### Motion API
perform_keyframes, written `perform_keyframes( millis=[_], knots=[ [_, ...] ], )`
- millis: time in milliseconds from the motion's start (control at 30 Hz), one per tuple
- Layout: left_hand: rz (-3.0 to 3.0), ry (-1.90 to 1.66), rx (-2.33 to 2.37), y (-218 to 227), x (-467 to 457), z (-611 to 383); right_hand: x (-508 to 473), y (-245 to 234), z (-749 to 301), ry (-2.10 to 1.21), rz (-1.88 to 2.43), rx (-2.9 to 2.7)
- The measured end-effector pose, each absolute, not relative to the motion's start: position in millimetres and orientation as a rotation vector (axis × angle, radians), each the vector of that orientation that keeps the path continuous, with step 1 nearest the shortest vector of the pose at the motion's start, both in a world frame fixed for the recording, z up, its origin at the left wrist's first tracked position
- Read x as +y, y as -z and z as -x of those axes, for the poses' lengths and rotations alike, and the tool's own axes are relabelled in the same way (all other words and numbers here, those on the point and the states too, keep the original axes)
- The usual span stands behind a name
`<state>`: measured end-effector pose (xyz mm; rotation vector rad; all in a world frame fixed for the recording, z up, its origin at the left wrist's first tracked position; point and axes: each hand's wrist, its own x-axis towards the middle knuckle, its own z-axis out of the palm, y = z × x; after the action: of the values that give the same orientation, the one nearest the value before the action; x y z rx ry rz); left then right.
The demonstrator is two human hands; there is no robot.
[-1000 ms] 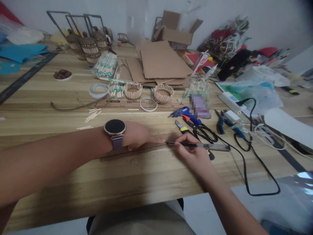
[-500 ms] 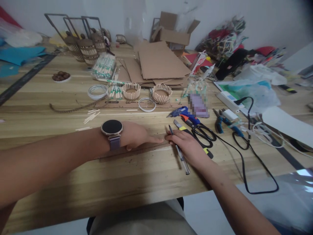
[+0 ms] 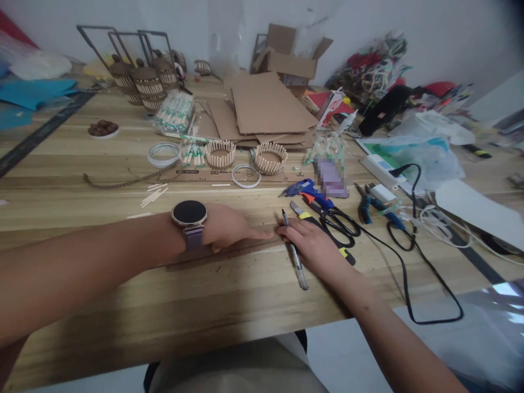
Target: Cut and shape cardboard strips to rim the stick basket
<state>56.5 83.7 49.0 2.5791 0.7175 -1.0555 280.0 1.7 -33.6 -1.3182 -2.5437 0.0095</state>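
My left hand [image 3: 229, 226], with a watch [image 3: 189, 213] on its wrist, lies on a flat brown strip [image 3: 233, 252] near the table's front. Its index finger stretches out to the right; the other fingers are mostly hidden. My right hand [image 3: 313, 243] is at the strip's right end, fingertips close to the left fingertip. A clear pen [image 3: 298, 262] is tucked in the right hand's fingers, slanting, its dark end pointing away from me. Just beyond the right hand lie a yellow-and-black utility knife [image 3: 301, 210], black-handled scissors [image 3: 341, 226] and a blue glue gun [image 3: 305, 189].
Two round stick-walled baskets [image 3: 270, 158], tape rolls [image 3: 164, 154] and loose sticks [image 3: 154, 195] lie beyond my hands. Cardboard sheets [image 3: 272, 103] are stacked behind. Pliers [image 3: 379, 207] and a black cable [image 3: 405, 278] lie at right. A dish of brown beads [image 3: 103, 129] stands left.
The pen's near end has swung slightly left in my right hand. Both hands stay in nearly the same place, and the view has shifted a little.
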Motion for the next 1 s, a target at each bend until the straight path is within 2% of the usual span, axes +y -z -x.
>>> perform_keyframes(
  millis=[267, 433, 833, 1000],
  knots=[
    [-2.556, 1.070, 0.720, -50.7, 83.4, -58.2, -26.7, 17.8, -248.2, -0.447, 1.372, -1.781],
    [-2.577, 1.063, 0.678, -46.1, 85.3, -56.8, -33.9, 23.2, -219.9, -0.755, 1.360, -1.616],
    [-2.601, 1.028, 0.668, -50.6, 83.8, -57.1, -28.6, 36.2, -207.2, -0.673, 1.378, -1.705],
    [-2.595, 1.032, 0.731, -49.0, 83.1, -55.8, -28.6, 27.1, -229.3, -0.675, 1.535, -1.685]
  ],
)
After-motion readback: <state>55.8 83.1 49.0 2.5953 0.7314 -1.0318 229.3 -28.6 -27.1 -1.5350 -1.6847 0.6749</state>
